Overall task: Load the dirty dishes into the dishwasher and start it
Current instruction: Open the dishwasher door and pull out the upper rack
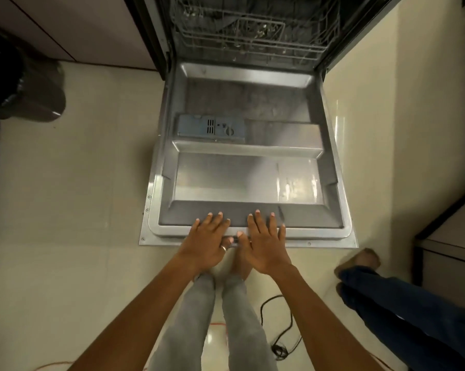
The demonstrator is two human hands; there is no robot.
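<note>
Down flat, middle of frame: dishwasher door (226, 180). Resting on its front edge, open with straight fingers: left hand (208, 241) and right hand (266, 245). Up top, rack (252, 41) too blurry to tell dishes. Likely left: shutting door, starting wash.

So the dishwasher (160, 41) is wide open, its stainless door (242, 180) dropped flat just above the floor with the shiny inner side facing up. A grey-blue detergent dispenser (211, 126) sits on the door's left half, roughly midway along it. Past the door's hinge end, the grey wire rack (252, 38) sits pushed inside the tub. Whatever's in it is too blurry to tell.
</note>
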